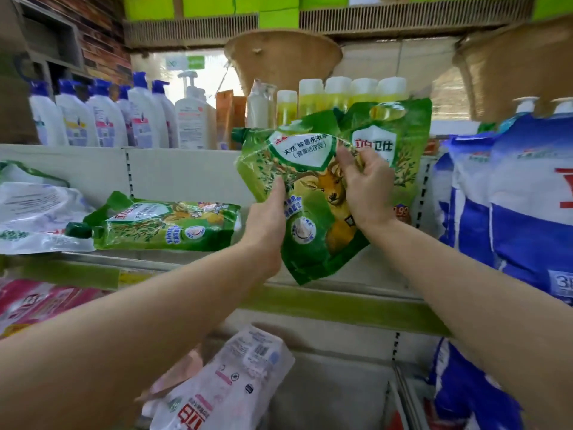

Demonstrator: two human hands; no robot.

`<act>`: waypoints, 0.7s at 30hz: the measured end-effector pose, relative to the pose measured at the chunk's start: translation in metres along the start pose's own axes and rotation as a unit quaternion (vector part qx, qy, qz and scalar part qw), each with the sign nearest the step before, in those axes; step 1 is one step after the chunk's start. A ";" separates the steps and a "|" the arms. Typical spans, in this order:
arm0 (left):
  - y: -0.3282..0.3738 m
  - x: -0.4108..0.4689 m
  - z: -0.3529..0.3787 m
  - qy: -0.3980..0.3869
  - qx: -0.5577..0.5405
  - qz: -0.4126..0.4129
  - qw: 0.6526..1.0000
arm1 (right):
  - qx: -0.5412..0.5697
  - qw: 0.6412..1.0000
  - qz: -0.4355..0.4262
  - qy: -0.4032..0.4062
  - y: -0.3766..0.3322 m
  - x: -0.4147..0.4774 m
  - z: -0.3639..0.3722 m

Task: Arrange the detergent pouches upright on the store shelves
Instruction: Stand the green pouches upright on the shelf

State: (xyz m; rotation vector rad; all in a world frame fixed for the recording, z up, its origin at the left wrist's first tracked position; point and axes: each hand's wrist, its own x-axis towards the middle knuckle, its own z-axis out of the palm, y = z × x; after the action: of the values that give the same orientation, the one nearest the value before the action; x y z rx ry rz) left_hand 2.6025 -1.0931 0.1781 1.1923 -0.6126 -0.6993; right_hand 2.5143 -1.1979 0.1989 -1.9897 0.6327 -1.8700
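Note:
A green detergent pouch (310, 193) with a deer picture is held tilted above the middle shelf (341, 297). My left hand (268, 225) grips its left edge from below. My right hand (367, 190) pinches its upper right part. Behind it a second green pouch (400, 141) stands upright against the back panel. A third green pouch (164, 226) lies flat on the same shelf to the left, spout pointing left.
White pouches (34, 212) lie flat at the far left. Tall blue-and-white bags (511, 197) stand at the right. Bottles (102, 116) line the upper shelf. Below, a white pouch (229, 383) and a pink pouch (34, 302) lie on the lower shelf.

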 end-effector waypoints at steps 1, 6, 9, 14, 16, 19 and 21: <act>0.001 0.002 0.006 0.001 0.014 0.013 1.000 | 0.010 1.000 -0.003 0.015 0.000 0.000 -0.007; -0.006 0.010 0.037 -0.031 -0.015 0.057 0.998 | 0.022 0.998 0.051 0.019 0.011 -0.001 -0.044; -0.013 0.018 0.055 -0.073 -0.037 0.035 0.996 | 0.079 0.986 0.140 0.032 0.033 0.002 -0.061; -0.022 0.032 0.082 -0.108 -0.058 0.039 0.992 | 0.146 0.959 0.229 0.082 0.055 0.013 -0.078; -0.026 0.040 0.088 -0.104 -0.078 0.041 0.991 | 0.120 0.964 0.220 0.090 0.059 0.016 -0.076; -0.031 0.050 0.096 -0.111 -0.110 0.037 0.987 | 0.068 0.971 0.202 0.106 0.062 0.019 -0.072; -0.034 0.058 0.100 -0.105 -0.118 0.041 0.987 | 0.043 0.972 0.197 0.121 0.066 0.022 -0.070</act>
State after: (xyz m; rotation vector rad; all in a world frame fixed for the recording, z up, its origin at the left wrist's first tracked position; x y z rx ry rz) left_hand 2.5595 -1.2053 0.1752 0.8753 -0.7288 -0.8112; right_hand 2.4394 -1.2610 0.1883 -1.4613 0.9215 -1.8612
